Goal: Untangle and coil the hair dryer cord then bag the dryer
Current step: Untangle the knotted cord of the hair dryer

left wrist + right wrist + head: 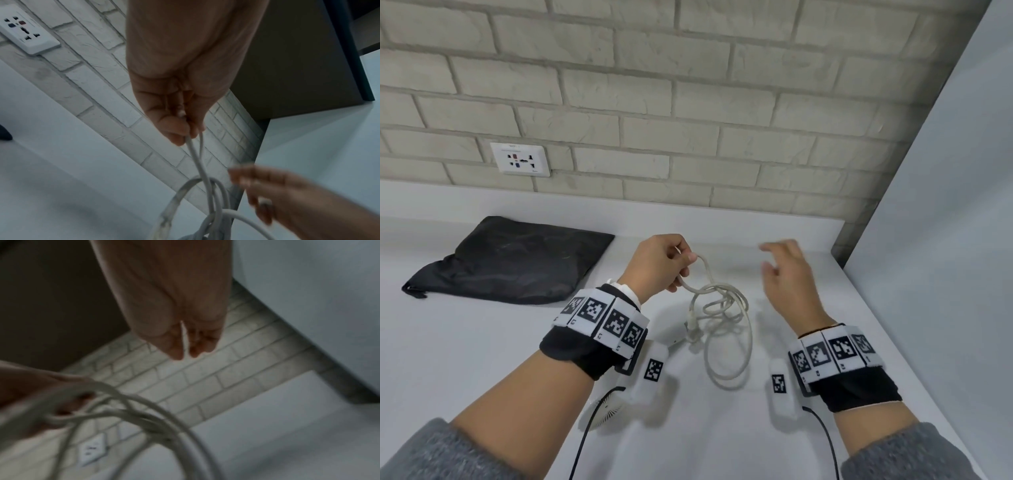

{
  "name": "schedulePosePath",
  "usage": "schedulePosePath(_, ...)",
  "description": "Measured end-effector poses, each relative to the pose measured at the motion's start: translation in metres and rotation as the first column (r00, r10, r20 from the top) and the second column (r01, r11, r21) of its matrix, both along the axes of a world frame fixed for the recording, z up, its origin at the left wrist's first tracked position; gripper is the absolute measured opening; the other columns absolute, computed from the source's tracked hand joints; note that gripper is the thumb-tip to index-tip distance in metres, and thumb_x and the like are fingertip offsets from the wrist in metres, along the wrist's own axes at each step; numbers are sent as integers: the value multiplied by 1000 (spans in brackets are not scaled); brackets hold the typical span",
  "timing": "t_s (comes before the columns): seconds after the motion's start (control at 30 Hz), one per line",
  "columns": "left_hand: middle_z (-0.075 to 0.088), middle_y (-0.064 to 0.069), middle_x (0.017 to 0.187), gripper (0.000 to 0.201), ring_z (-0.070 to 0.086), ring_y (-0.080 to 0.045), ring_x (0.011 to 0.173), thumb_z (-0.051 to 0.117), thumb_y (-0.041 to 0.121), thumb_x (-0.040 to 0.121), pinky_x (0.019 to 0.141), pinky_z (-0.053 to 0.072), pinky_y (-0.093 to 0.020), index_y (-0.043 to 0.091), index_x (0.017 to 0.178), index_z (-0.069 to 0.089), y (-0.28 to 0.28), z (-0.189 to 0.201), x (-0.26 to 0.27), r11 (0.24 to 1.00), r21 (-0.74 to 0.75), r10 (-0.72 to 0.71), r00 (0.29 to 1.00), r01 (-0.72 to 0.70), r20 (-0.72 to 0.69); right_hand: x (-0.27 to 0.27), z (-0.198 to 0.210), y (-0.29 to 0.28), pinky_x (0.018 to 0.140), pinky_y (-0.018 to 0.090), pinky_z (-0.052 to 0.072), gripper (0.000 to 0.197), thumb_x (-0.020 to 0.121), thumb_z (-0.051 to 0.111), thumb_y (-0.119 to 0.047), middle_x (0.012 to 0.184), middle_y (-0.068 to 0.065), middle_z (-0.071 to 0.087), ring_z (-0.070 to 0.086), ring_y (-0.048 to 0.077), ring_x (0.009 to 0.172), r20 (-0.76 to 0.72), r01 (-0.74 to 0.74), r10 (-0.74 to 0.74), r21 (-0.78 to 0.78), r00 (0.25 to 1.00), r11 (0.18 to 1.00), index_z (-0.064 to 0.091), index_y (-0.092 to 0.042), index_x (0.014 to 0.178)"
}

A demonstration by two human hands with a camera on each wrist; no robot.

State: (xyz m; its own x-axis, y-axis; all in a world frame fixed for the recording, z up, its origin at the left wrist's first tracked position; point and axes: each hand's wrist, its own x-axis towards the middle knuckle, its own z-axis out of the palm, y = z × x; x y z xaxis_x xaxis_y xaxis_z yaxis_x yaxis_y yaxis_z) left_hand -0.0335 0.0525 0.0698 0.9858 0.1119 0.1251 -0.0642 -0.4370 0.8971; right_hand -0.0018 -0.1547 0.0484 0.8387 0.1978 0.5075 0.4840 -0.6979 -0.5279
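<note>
Left hand (662,262) pinches cord (726,329) loop above tangle

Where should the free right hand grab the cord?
Probably the big open loop of the cord hanging below the left hand, taken from its right side. It hangs clear of the knotted strands, and the right hand hovers open just right of it.

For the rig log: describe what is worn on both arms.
Each arm has a grey sleeve pushed back, a black wristband and a white strap of black-and-white square markers. A white marker-tagged camera pod with a black cable hangs under each wrist.
</note>
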Motion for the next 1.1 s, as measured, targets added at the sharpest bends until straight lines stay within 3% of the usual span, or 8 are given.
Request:
schedulePosePath(0.13,58,-2,56,22,51,-13,40,57,13,88,39,45,-20,16,66,55,-5,1,1,1000,22,-6,1000,5,9,-14,11,36,61,15,36,37,84,63,-19,101,1,58,46,3,62,-314,-342,276,-181,909,922,56,-13,120)
schedulePosePath(0.3,60,-2,58,19,53,-12,42,58,14,88,40,45,-20,15,69,56,1,1,-2,1000,29,10,1000,-11,13,-9,6,37,72,32,42,18,88,57,-16,86,13,64,58,27,79,-116,-244,219,-288,969,926,67,-1,86)
schedulePosePath(0.4,61,-1,59,15,52,-9,42,59,15,88,39,43,-17,11,73,58,3,-1,-2,994,107,8,1000,-8,3,-6,10,29,64,29,41,14,87,55,-10,74,8,62,55,22,65,107,-158,154,33,982,987,64,-2,80)
schedulePosePath(0.57,56,-8,73,13,55,-22,59,54,17,90,51,44,-26,8,82,59,13,-7,-1,961,251,115,993,-118,30,-9,22,7,55,19,48,12,92,48,-8,69,-1,56,50,5,49,66,-160,147,494,987,854,55,-13,85)
schedulePosePath(0.7,51,-10,83,19,62,-10,48,45,1,92,54,54,-22,9,77,54,28,-4,2,989,76,122,992,-124,33,-5,11,-20,49,18,46,24,93,46,-9,68,-1,55,49,5,46,-14,-42,58,519,998,854,54,-23,76)
schedulePosePath(0.87,52,-15,102,38,66,-23,95,42,-14,88,88,52,-27,11,59,46,31,8,1,992,-112,80,983,-62,163,5,-18,-39,37,17,44,22,93,46,-6,65,8,54,48,10,43,-346,262,-95,475,933,840,53,-8,72)
schedulePosePath(1.03,56,-6,94,35,66,-19,98,47,-14,86,96,46,-36,11,62,49,22,15,0,976,-203,-34,981,74,192,6,-34,-37,53,34,54,16,92,48,-5,67,16,60,56,23,49,-556,328,-122,286,822,900,58,8,89)
schedulePosePath(1.1,57,-4,92,32,67,-21,100,46,-13,85,96,46,-35,12,65,51,18,18,1,970,-223,-63,983,101,170,3,-32,-31,77,41,53,29,91,48,-5,103,24,57,62,34,77,-561,298,-193,100,805,949,50,6,118)
